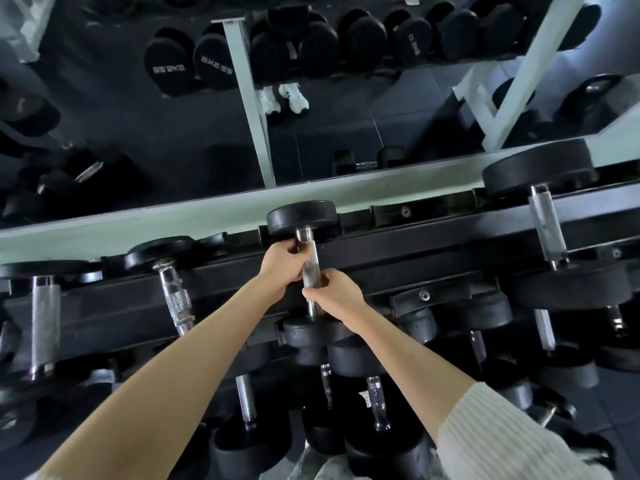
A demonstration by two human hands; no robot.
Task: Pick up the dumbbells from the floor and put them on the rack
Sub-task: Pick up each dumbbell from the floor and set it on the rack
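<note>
A black dumbbell [300,217] with a knurled steel handle lies across the top tier of the black rack [433,247], its far head against the rear rail and its near head over the front rail. My left hand [281,263] grips the upper part of the handle. My right hand [334,294] grips the lower part, just above the near head. Both arms reach forward over the lower tier.
Other dumbbells [547,223] sit on the top tier to the left and right, and several more fill the lower tier [377,400] below my arms. A mirror [311,98] behind the rack reflects white rack posts, dumbbells and shoes. Dark floor shows at bottom right.
</note>
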